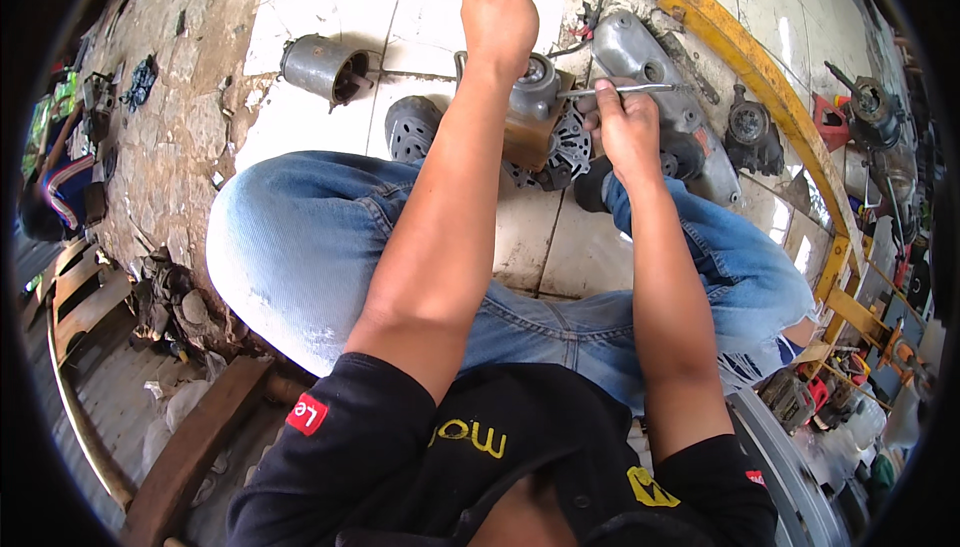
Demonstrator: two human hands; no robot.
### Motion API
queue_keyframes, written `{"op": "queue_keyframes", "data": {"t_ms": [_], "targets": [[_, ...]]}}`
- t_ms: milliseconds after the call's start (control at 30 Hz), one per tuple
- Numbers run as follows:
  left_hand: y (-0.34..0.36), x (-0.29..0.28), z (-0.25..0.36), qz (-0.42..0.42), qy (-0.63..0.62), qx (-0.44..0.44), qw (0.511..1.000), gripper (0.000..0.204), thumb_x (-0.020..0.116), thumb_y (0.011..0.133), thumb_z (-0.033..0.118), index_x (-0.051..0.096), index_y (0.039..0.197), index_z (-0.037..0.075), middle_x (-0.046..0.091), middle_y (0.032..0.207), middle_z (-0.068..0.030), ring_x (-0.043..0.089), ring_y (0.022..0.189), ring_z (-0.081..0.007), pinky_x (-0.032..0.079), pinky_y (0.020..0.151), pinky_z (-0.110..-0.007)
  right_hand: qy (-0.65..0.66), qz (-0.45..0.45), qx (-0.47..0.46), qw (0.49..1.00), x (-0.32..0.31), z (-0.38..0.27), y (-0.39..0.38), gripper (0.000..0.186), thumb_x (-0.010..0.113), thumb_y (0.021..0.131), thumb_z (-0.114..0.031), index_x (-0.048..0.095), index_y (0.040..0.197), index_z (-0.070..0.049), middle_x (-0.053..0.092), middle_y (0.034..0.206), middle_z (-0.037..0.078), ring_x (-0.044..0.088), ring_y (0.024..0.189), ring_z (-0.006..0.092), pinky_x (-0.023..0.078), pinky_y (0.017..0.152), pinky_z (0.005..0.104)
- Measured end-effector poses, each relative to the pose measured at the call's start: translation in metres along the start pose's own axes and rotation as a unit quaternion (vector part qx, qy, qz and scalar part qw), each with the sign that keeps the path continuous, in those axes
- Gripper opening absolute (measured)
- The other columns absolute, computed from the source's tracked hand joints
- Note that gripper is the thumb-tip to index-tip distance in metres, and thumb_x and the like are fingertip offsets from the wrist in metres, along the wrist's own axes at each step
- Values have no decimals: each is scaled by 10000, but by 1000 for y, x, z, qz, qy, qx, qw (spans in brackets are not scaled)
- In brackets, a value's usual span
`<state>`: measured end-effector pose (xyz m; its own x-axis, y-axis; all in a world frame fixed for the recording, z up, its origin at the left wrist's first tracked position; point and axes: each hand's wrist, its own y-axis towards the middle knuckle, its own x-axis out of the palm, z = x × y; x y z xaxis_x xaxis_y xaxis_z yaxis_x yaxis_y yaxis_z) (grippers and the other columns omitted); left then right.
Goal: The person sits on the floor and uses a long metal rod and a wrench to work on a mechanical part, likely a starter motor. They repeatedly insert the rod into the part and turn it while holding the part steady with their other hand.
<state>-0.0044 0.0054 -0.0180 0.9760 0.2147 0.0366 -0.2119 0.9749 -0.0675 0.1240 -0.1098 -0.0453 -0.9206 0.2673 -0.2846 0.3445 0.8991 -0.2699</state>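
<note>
My left hand point(500, 22) is closed in a fist with the thumb up, raised over the floor tiles. Whatever it may hold is hidden. My right hand point(628, 135) grips a thin metal rod point(648, 89), held roughly level. The rod's left end meets or nearly meets a grey metal housing point(534, 89) with a round top. That housing rests on a brownish block point(527, 137) between my feet, partly covered by my left forearm. Below and beside the block are grey slotted pieces point(570, 142), whose kind I cannot make out.
A dark metal cylinder point(325, 69) lies on the tiles to the left. On the right are a long grey metal cover point(665, 97), a dark round machine part point(750, 132) and a curved yellow metal frame point(765, 67). A wooden beam point(205, 447) is at lower left.
</note>
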Motion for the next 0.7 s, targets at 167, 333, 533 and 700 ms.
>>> {"op": "queue_keyframes", "data": {"t_ms": [167, 333, 533, 700], "targets": [[-3, -6, 1, -16, -14, -67, 998, 546, 382, 1015, 437, 503, 677, 26, 402, 593, -4, 376, 569, -116, 341, 508, -325, 93, 85, -35, 991, -6, -6, 6, 273, 526, 978, -202, 644, 822, -12, 643, 657, 52, 569, 500, 104, 424, 471, 262], [0, -3, -1, 13, -12, -6, 1000, 541, 388, 1015, 440, 494, 660, 45, 385, 577, 16, 359, 552, -100, 319, 487, -309, -8, 28, -24, 999, -5, 0, 5, 338, 531, 975, -231, 663, 765, -2, 630, 607, 55, 568, 488, 112, 428, 477, 263], [2, -2, -1, -11, -26, -35, 999, 526, 386, 1020, 430, 496, 676, 47, 397, 602, 12, 353, 570, -91, 312, 492, -300, -41, -10, -2, 999, 1, -3, -4, 258, 519, 987, -219, 597, 898, 10, 641, 710, 59, 556, 497, 102, 424, 449, 255], [1, -6, -6, 8, -25, -8, 1000, 531, 383, 1024, 420, 503, 690, 25, 419, 635, 0, 355, 621, -111, 336, 546, -314, 7, 44, -52, 998, -9, -11, 1, 236, 528, 971, -189, 622, 882, 8, 644, 660, 70, 590, 512, 126, 461, 490, 282]]}}
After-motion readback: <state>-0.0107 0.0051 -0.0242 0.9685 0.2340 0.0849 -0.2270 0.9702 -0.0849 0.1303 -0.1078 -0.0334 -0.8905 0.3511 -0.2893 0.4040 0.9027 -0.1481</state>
